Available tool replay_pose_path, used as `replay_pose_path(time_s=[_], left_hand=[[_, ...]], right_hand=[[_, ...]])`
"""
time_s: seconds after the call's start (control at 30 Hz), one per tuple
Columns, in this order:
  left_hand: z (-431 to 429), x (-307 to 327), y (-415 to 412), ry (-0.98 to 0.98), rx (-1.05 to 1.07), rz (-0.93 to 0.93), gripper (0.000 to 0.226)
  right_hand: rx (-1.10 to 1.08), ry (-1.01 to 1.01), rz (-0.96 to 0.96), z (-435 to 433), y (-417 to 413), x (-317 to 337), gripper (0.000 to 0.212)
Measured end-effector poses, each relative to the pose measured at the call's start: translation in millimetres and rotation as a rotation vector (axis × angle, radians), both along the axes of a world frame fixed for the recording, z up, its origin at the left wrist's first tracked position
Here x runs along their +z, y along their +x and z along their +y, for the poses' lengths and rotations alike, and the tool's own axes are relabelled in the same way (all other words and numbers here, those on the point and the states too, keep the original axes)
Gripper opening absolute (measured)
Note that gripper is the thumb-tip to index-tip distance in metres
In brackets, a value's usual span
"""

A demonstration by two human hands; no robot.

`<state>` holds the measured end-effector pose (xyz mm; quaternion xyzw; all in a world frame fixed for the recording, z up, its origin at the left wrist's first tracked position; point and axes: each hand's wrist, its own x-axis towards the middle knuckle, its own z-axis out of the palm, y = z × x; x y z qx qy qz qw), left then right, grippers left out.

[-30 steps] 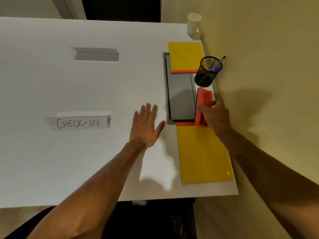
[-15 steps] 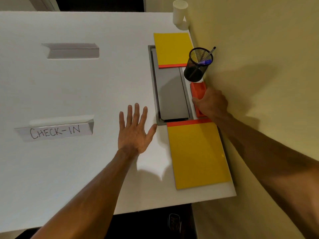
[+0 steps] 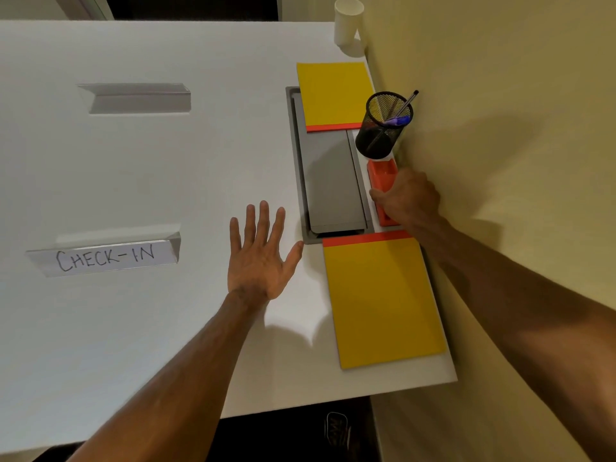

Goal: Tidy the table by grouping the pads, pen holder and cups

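Observation:
Two yellow pads with orange binding lie along the table's right edge: a far pad (image 3: 333, 95) and a near pad (image 3: 380, 301). Between them a black mesh pen holder (image 3: 383, 128) with a pen stands by the wall. Just in front of it an orange tray-like holder (image 3: 382, 176) rests flat on the table. My right hand (image 3: 408, 200) is closed over that holder's near end. Flat on the table to the left lies my left hand (image 3: 260, 251), fingers spread, holding nothing. A white cup (image 3: 347, 21) stands at the far right corner.
A grey recessed cable hatch (image 3: 330, 181) sits left of the orange holder. A "CHECK-IN" sign (image 3: 103, 258) and a blank clear sign holder (image 3: 136, 98) stand on the left of the white table (image 3: 133, 181). The yellow wall (image 3: 500, 128) borders the table's right side.
My right hand has lowered the orange holder from a raised, upright tilt to lie flat on the table in front of the pen holder. My left hand stays flat.

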<state>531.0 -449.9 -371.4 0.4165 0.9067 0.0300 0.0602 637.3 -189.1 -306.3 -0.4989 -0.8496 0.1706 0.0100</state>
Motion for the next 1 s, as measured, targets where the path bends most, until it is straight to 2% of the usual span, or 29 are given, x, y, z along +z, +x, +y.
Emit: replay_pose_path(time_s=[0.13,0.23,0.4,0.5,0.57,0.63,0.77,1.0], left_hand=[[0,0,-1,-0.006,-0.003,-0.003,0.078],[1,2,-1,-0.054,-0.005,-0.023,0.078],[3,25,-11,-0.134,-0.07,-0.194,0.076],[-8,56,-8,-0.011,-0.087,-0.111,0.072],[-19,80,-2,0.022,-0.087,-0.099,0.073],[-31,102,5,0.013,-0.108,-0.086,0.074],[-58,139,15,-0.016,-0.122,-0.034,0.073],[-119,208,40,-0.077,-0.025,0.039,0.074]], right_hand=[[0.029,0.044,-0.032,-1,2,1,0.07],[0.063,0.154,-0.044,-11,7,8,0.067],[0.219,0.273,0.099,-52,17,34,0.051],[0.284,0.206,0.118,-77,23,57,0.044],[0.328,0.099,0.13,-95,28,73,0.049],[0.36,0.022,0.151,-114,33,88,0.056],[0.408,0.025,0.163,-150,42,114,0.057],[0.531,-0.046,0.055,-214,55,149,0.072]])
